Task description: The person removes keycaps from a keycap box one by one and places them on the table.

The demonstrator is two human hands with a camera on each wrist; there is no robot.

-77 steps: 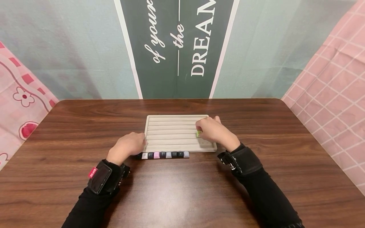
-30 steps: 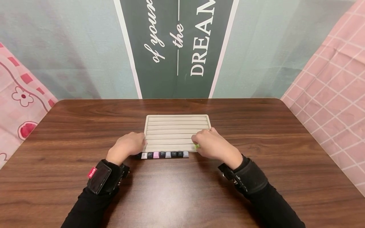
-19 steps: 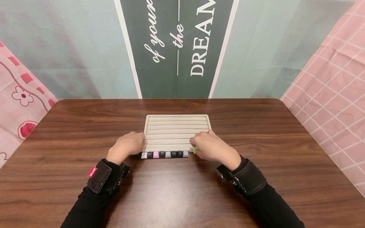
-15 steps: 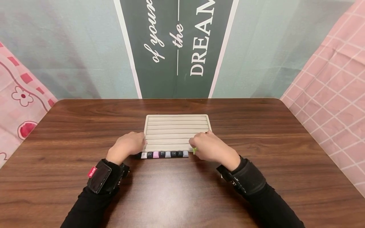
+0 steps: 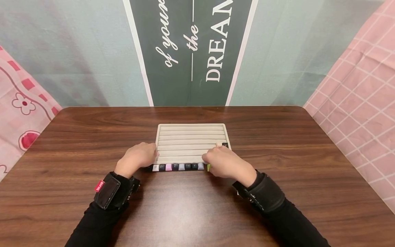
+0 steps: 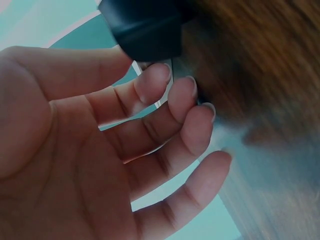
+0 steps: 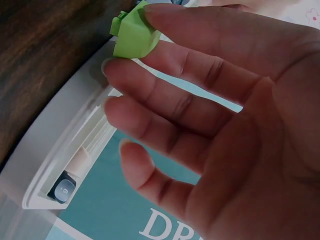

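My right hand pinches a lime-green keycap between thumb and index finger, the other fingers loosely bent. In the head view only a sliver of that green keycap shows, just right of a pale grey keycap that ends a row of keycaps. At the row's left end my left hand holds a black keycap with thumb and index fingertip. Black, white, grey and one pink keycap make up the row, which runs along the front edge of a cream ridged tray.
On the tray's right side, behind my right hand, sit a black keycap and a white keycap. The brown wooden table carries everything. A lettered cloth backdrop stands behind its far edge.
My right hand has moved from the tray's right part toward its front edge, bringing the green keycap to the row's right end. Black and white keycaps on the tray are uncovered. My left hand stays put.
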